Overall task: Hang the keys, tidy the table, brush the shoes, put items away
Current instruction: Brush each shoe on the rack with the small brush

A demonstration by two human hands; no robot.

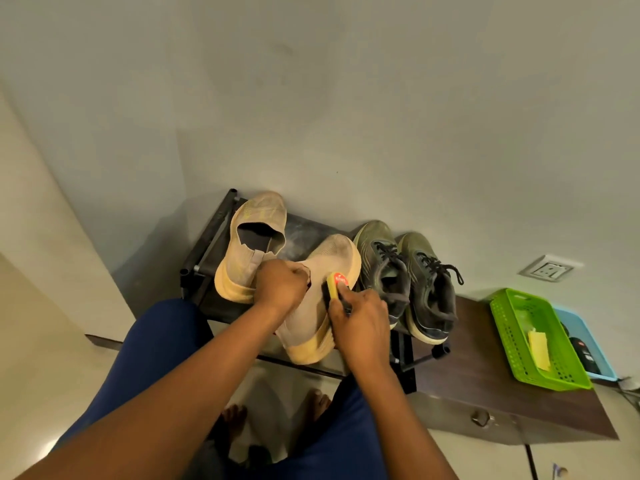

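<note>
A beige knit shoe with a yellow sole [329,258] lies on the dark shoe rack [207,244]. My left hand [280,284] grips its collar. My right hand [360,323] holds a yellow shoe brush with a red label [336,284] against the shoe's side. The second beige shoe [254,237] stands to the left on the rack. A pair of dark olive laced sneakers [405,275] sits to the right.
A dark wooden table [485,375] stands right of the rack, bearing a green basket [509,313] with a yellow item and a blue tray [602,358] with dark objects. A wall socket [549,270] is behind. My legs and bare feet are below.
</note>
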